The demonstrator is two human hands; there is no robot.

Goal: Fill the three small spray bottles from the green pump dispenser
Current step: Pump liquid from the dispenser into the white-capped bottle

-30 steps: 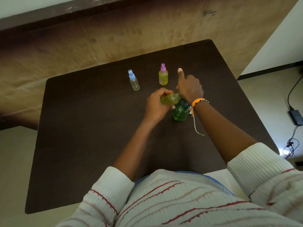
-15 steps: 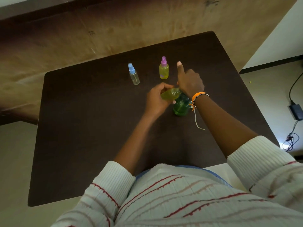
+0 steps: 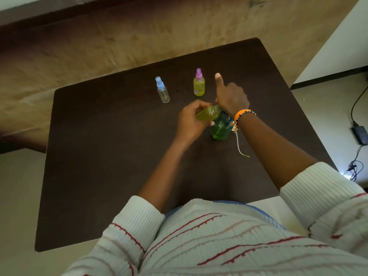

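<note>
Green pump dispenser [image 3: 220, 130] at centre frame; left hand [image 3: 191, 122] grips a tilted yellow bottle [image 3: 207, 114] at it, right hand [image 3: 231, 98] curled atop it, one digit raised.

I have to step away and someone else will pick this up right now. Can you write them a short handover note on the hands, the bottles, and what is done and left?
Left hand grips a small uncapped bottle of yellow-green liquid, tilted with its mouth towards the pump.
Right hand is on top of the green pump dispenser, thumb sticking up; the pump head is hidden beneath it.
Purple-capped spray bottle stands capped and looks full of yellow liquid.
Blue-capped spray bottle stands capped and looks empty.
Done: apparently one bottle.
Left: finish and cap the held one, though its cap is not visible; then fill the blue-capped one.
</note>
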